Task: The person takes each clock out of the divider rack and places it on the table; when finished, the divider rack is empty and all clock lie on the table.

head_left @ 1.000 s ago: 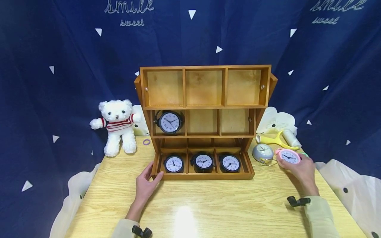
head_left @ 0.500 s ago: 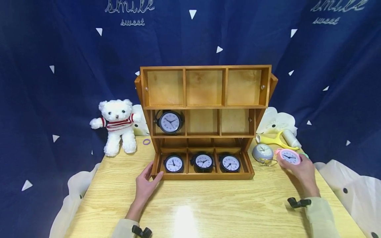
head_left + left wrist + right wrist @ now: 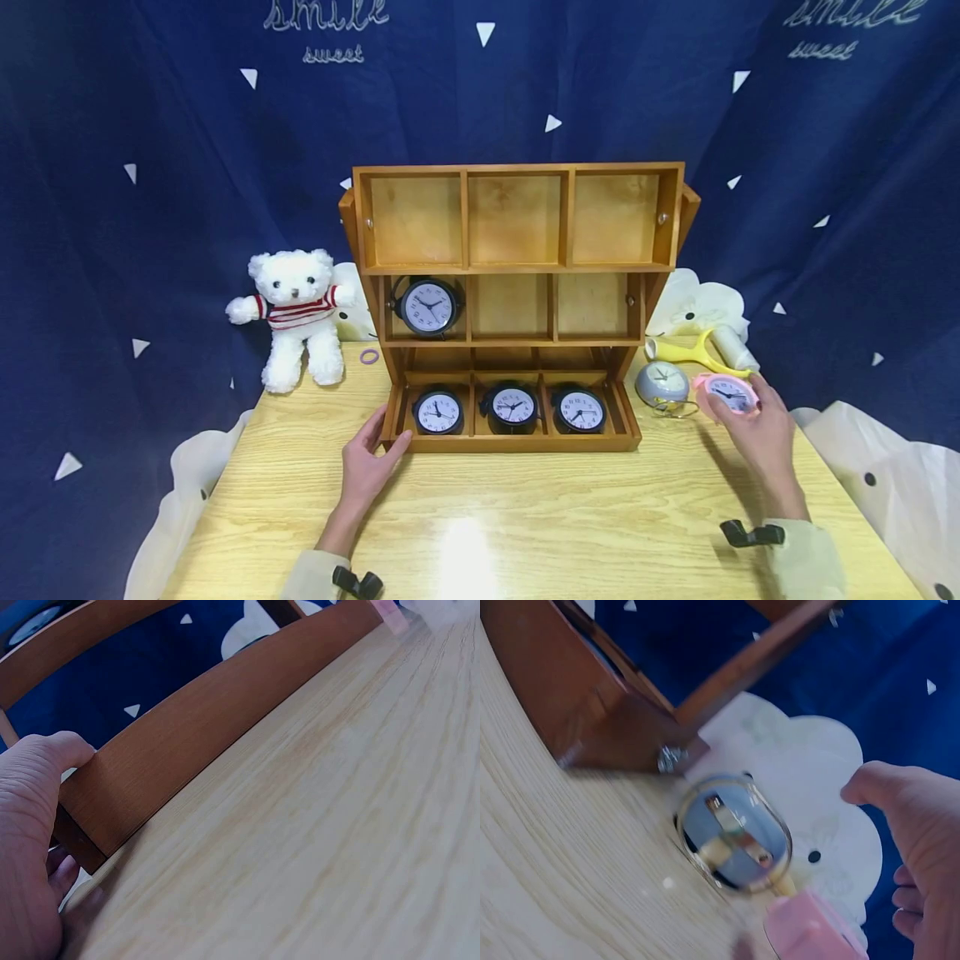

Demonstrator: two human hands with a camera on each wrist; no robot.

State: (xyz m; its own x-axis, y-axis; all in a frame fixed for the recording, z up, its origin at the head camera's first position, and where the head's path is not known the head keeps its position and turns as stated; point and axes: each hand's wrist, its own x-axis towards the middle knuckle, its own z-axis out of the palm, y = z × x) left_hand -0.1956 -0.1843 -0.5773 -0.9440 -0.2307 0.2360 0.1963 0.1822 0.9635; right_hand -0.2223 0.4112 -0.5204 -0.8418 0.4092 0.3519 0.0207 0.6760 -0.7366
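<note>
My left hand [image 3: 365, 467] grips the lower left corner of a tiered wooden shelf [image 3: 517, 446]. In the left wrist view its thumb lies over the corner of the front board [image 3: 187, 720], the fingers round the side. Over at the right, my right hand [image 3: 767, 442] hovers by a pink alarm clock [image 3: 731, 395] with a white dial. The right wrist view shows the thumb [image 3: 874, 784] stretched out, apart from the pink clock [image 3: 806, 926]. Left of that clock stands a grey-blue alarm clock [image 3: 662, 383] with gold wire parts.
Three black clocks [image 3: 513, 407] fill the bottom tier; another black clock [image 3: 428, 307] sits in the middle tier's left compartment. A white teddy bear [image 3: 295, 321] and a purple ring [image 3: 369, 357] are at left. A yellow forked object [image 3: 690, 352] and a white roll [image 3: 733, 348] lie behind the right-hand clocks.
My right hand has let go of the pink clock and drawn slightly back, its fingers spreading from the clock's edge. The green thing beside it is now hidden. My left hand has stayed in place.
</note>
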